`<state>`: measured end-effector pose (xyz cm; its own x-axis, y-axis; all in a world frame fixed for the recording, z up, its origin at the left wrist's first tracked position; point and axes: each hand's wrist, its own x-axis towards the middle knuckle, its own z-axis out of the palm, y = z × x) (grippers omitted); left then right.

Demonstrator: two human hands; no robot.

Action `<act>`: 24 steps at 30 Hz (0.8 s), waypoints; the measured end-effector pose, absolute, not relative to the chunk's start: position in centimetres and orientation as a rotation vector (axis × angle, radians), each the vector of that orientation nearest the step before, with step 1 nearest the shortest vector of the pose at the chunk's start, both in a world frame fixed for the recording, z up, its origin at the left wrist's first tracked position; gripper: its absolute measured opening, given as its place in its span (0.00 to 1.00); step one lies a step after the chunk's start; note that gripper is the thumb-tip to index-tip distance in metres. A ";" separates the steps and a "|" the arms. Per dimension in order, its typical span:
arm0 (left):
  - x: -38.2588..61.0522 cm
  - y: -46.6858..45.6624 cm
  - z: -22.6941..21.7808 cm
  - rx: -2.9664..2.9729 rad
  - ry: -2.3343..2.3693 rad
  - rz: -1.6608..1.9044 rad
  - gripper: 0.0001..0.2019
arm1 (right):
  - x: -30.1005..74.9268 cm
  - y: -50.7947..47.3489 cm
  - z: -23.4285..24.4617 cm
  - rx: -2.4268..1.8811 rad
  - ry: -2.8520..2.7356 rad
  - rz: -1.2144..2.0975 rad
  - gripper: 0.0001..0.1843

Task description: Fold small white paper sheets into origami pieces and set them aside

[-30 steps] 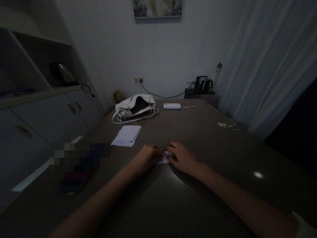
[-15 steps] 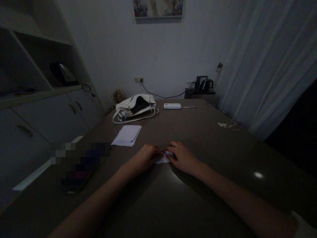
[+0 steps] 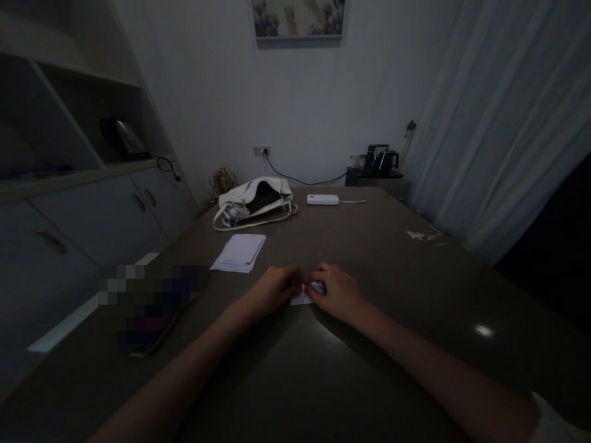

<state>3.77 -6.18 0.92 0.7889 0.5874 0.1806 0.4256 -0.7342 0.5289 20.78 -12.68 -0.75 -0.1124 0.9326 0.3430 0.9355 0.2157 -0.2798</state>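
A small piece of white paper (image 3: 301, 299) lies on the dark table in front of me, partly hidden by my fingers. My left hand (image 3: 276, 289) has its fingers bent and closed on the paper's left side. From the other side, my right hand (image 3: 337, 291) pinches the paper with thumb and fingers, its fingertips almost touching those of the left. A fold seems to stand up between the hands, though its shape is too dim to make out. Beyond my left hand rests a loose stack of white paper sheets (image 3: 240, 251).
A white handbag (image 3: 257, 200) gapes at the table's far end, beside a white power bank (image 3: 322, 200) with a short cable. At the left lies a phone (image 3: 157, 335), its screen blurred out. Paper scraps (image 3: 421, 235) are on the right. Cabinets (image 3: 101, 215) flank the table.
My fingers have shifted slightly on the paper, and the right hand's fingertips are now bent closer to the left's. The whole view has moved a little.
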 end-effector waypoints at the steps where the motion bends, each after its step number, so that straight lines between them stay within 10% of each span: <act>1: 3.9 -6.1 1.0 2.516 0.760 0.475 0.07 | 20.8 -12.7 -0.7 -1.731 -2.052 -0.003 0.07; 24: 5.5 -5.8 1.7 3.224 0.688 0.463 0.03 | 20.7 -12.4 -0.5 -1.793 -2.036 0.012 0.10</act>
